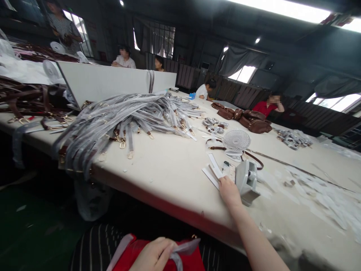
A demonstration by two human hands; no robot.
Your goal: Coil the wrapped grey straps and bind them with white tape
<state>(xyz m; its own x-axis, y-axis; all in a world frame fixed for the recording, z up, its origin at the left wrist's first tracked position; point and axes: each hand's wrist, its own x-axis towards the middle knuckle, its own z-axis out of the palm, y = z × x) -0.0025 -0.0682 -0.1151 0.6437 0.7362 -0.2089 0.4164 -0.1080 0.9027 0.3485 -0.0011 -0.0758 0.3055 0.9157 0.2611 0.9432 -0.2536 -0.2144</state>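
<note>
My right hand [229,191] reaches out over the table and rests on white paper strips [213,171] beside a small grey device [246,181]; its fingers are hidden under the knuckles. My left hand [154,256] sits low by my lap, closed on a grey wrapped strap [183,249] lying over a red bag [132,252]. A small white desk fan [236,141] stands just beyond the right hand, with a brown strap [255,158] curled around its base.
A big heap of grey-wrapped straps with gold clasps [121,120] covers the table's left. Brown bags [252,120] lie farther back, more brown straps [28,101] far left. Plastic scraps [324,195] litter the right. Several people sit along the far side. The table edge [169,209] runs diagonally.
</note>
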